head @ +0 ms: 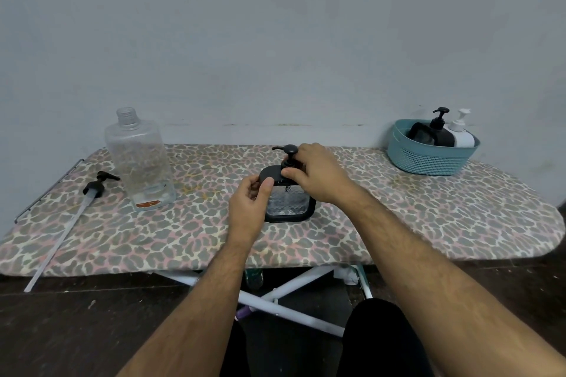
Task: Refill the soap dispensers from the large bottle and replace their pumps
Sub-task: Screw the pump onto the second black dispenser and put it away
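A leopard-print ironing board (398, 223) stands against a pale grey wall. Near its middle sits a square clear-glass soap dispenser (289, 203) with a black frame and shoulder, its textured body showing little liquid. The left hand (249, 208) grips its near-left corner, thumb on the black shoulder. The right hand (318, 176) pinches the collar of the black pump (289, 156) seated in the neck (spout pointing left). Well left of the grip stands the large bottle (141, 159), clear, uncapped, nearly empty; beside it lies its pump (95, 187) with a long tube. Far right, a teal basket (428, 156) holds more dispensers.
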{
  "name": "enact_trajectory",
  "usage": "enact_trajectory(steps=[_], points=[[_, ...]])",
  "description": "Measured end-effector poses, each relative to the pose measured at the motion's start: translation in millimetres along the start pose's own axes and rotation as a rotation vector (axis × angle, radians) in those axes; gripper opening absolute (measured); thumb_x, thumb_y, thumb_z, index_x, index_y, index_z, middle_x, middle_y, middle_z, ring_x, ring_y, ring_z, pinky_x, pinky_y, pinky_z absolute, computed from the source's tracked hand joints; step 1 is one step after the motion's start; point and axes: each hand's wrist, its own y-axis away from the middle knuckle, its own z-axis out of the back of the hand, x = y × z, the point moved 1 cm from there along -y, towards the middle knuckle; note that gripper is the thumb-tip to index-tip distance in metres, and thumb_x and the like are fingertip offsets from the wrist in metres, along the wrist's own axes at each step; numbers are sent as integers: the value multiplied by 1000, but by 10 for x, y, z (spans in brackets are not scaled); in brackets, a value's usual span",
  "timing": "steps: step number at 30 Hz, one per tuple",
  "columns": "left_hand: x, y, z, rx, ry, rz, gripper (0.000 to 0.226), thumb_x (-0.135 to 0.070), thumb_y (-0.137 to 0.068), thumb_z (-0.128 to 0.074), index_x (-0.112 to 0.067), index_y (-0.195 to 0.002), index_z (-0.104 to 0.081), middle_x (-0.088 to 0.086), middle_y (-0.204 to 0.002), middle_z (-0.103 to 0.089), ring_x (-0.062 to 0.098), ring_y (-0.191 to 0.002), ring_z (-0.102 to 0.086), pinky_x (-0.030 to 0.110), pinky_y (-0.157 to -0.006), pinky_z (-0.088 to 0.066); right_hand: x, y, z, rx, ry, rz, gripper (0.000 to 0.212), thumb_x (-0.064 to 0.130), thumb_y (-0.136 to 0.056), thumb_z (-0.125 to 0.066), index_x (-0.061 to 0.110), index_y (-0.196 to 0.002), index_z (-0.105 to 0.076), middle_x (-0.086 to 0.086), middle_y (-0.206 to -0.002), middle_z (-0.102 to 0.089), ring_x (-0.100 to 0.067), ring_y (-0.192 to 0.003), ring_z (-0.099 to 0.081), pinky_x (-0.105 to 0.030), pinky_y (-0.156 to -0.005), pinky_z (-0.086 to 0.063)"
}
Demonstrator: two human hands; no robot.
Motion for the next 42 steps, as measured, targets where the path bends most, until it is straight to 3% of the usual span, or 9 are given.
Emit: enact_trajectory(steps=[6, 10, 16, 20, 22, 25, 28, 35, 42], points=[[17, -11, -1, -6, -37, -12, 29, -45, -92, -59, -22, -109, -57, -20, -95, -60, -21, -83, -57, 0, -67, -42, 116, 27, -64, -69, -21, -117, 29, 43, -97, -54, 17, -99, -67, 0, -95, -65, -22, -93, -59, -43, -87, -43], [25, -14, -4, -15, -50, -10, 36, -45, -92, -59, -17, -115, -61, -15, -96, -65, -4, -84, -63, 5, -65, -46, 164, 45, -132, -119, -35, -211, 27, 43, -96, -55, 18, -90, -64, 4, -88, -61, -19, -91, -57, -44, -94, -37], [-21, 11, 4, -18, -67, -5, 30, -46, -93, -59, -23, -112, -59, -19, -94, -62, -14, -79, -60, 3, -64, -44, 209, 46, -203, -169, -11, -279, 23, 42, -96, -56, 22, -83, -56, 7, -86, -54, -19, -94, -56, -45, -94, -33], [-38, 11, 19, -6, -56, 21, 48, -51, -92, -58, -13, -122, -62, -6, -105, -68, 4, -94, -65, 9, -73, -49, 217, 58, -149, -113, -21, -268, 24, 44, -97, -54, 21, -89, -58, 6, -89, -54, -20, -95, -55, -46, -93, -33], [-23, 14, 29, 9, -35, 42, 53, -52, -92, -58, -12, -126, -61, -1, -112, -69, 14, -101, -66, 25, -84, -55, 176, 77, -100, -54, -25, -236, 28, 47, -96, -53, 20, -97, -60, 6, -91, -53, -21, -97, -55, -45, -91, -38], [-45, 30, 41, 34, -14, 66, 58, -56, -90, -58, -14, -129, -60, 2, -118, -67, 17, -106, -66, 42, -92, -56, 18, 177, -51, -26, -235, -228, 49, 50, -91, -61, 20, -129, -57, -2, -117, -56, -23, -115, -52, -45, -98, -43], [-88, 42, 58, 38, -7, 60, 61, -56, -89, -58, -15, -134, -58, 2, -122, -66, 15, -107, -64, 42, -93, -56, -190, 336, -53, 1, -618, -318, 65, 43, -90, -68, 22, -146, -43, -7, -142, -47, -17, -126, -46, -38, -103, -41], [-102, 61, 161, 65, 21, 88, 54, -45, -92, -62, -15, -137, -55, 0, -121, -65, 6, -105, -62, 31, -92, -55, -425, 574, -271, 192, -1002, -450, 65, 12, -95, -64, 25, -152, -34, -7, -147, -49, -25, -126, -55, -50, -102, -48], [-80, 65, 274, 135, 96, 143, 46, -26, -92, -68, -12, -135, -58, 0, -126, -65, 12, -110, -64, 41, -89, -58, -401, 576, -341, 189, -1128, -460, 62, -3, -97, -53, 23, -151, -36, -9, -136, -59, -24, -113, -65, -41, -87, -58]])
